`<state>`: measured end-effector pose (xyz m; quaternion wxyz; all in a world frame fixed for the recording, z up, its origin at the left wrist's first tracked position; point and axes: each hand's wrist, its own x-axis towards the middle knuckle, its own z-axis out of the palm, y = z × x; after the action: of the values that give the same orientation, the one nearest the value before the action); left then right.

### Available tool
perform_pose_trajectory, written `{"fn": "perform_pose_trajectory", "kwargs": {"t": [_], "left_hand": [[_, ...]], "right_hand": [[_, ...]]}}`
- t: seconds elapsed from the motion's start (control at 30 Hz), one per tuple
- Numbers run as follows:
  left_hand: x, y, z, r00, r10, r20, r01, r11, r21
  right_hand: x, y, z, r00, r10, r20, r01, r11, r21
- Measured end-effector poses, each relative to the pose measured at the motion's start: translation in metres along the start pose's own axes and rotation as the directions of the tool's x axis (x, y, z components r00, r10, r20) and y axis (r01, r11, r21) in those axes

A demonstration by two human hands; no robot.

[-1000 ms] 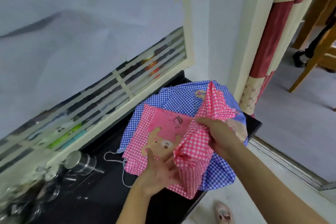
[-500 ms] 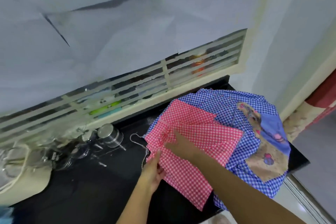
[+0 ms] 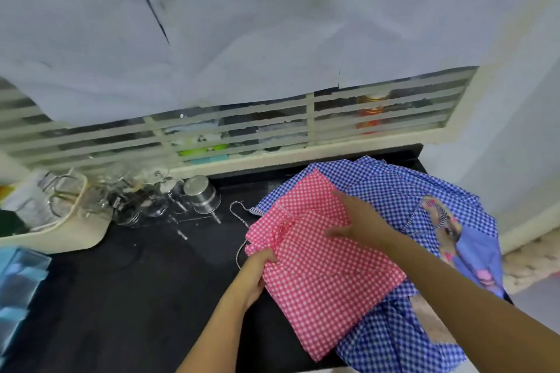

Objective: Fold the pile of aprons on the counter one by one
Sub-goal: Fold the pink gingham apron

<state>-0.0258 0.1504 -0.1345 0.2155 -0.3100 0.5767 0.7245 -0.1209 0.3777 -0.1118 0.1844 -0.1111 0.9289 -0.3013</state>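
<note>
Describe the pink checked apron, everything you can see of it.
The pink apron is thin pink-and-white gingham cloth, folded into a rough rectangle. It lies flat and skewed, partly on the blue checked apron, at the right end of the black counter. The left hand grips its bunched left edge; the right hand rests flat on its upper middle.

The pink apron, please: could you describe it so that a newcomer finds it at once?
At the right end of the black counter lies a heap of checked aprons. The pink apron is on top; the blue aprons lie beneath.
</note>
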Motion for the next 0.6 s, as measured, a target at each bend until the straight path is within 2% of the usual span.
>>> {"fn": "perform_pose_trajectory", "kwargs": {"t": [0.03, 0.1, 0.17, 0.27, 0.3, 0.33, 0.37, 0.4, 0.43, 0.5, 0.53, 0.57, 0.6], "left_hand": [[-0.002, -0.001, 0.001, 1.0, 0.0, -0.018, 0.001, 0.998, 0.064], [-0.002, -0.004, 0.0, 0.989, 0.0, -0.148, 0.032, 0.976, 0.215], [-0.001, -0.013, -0.006, 0.961, 0.048, -0.271, 0.061, 0.924, 0.377], [-0.003, -0.025, -0.006, 0.928, 0.129, -0.35, 0.085, 0.841, 0.535], [-0.005, -0.028, -0.004, 0.896, 0.195, -0.398, 0.07, 0.825, 0.561], [-0.008, -0.03, 0.0, 0.832, 0.303, -0.464, 0.041, 0.801, 0.597], [-0.01, -0.034, 0.005, 0.733, 0.457, -0.503, -0.008, 0.746, 0.666], [-0.015, -0.038, 0.01, 0.624, 0.629, -0.464, -0.084, 0.644, 0.76], [-0.021, -0.041, 0.017, 0.527, 0.778, -0.343, -0.185, 0.499, 0.847], [-0.027, -0.056, 0.03, 0.461, 0.888, -0.004, -0.354, 0.188, 0.916], [-0.027, -0.067, 0.035, 0.473, 0.867, 0.154, -0.404, 0.059, 0.913], [-0.027, -0.075, 0.04, 0.533, 0.798, 0.281, -0.404, -0.052, 0.913], [-0.029, -0.08, 0.043, 0.64, 0.698, 0.321, -0.362, -0.094, 0.928]], "right_hand": [[0.0, 0.002, 0.001, 0.998, -0.028, 0.053, 0.029, 0.999, -0.023], [-0.001, 0.007, 0.005, 0.992, -0.061, 0.109, 0.07, 0.995, -0.076], [0.0, 0.011, 0.006, 0.99, -0.084, 0.109, 0.098, 0.985, -0.139], [0.001, 0.016, 0.005, 0.988, -0.087, 0.127, 0.114, 0.969, -0.217], [0.0, 0.018, 0.005, 0.986, -0.092, 0.136, 0.122, 0.965, -0.232], [-0.001, 0.019, 0.005, 0.985, -0.106, 0.137, 0.136, 0.962, -0.237], [-0.002, 0.019, 0.004, 0.983, -0.125, 0.136, 0.154, 0.96, -0.236], [-0.004, 0.021, 0.005, 0.979, -0.148, 0.138, 0.177, 0.957, -0.229], [-0.005, 0.023, 0.006, 0.974, -0.173, 0.144, 0.203, 0.953, -0.227], [-0.007, 0.025, 0.007, 0.954, -0.24, 0.179, 0.279, 0.928, -0.246], [-0.01, 0.025, 0.007, 0.941, -0.269, 0.203, 0.315, 0.916, -0.248], [-0.011, 0.024, 0.005, 0.936, -0.276, 0.216, 0.326, 0.913, -0.245], [-0.014, 0.022, 0.001, 0.932, -0.28, 0.23, 0.336, 0.907, -0.256]]}}
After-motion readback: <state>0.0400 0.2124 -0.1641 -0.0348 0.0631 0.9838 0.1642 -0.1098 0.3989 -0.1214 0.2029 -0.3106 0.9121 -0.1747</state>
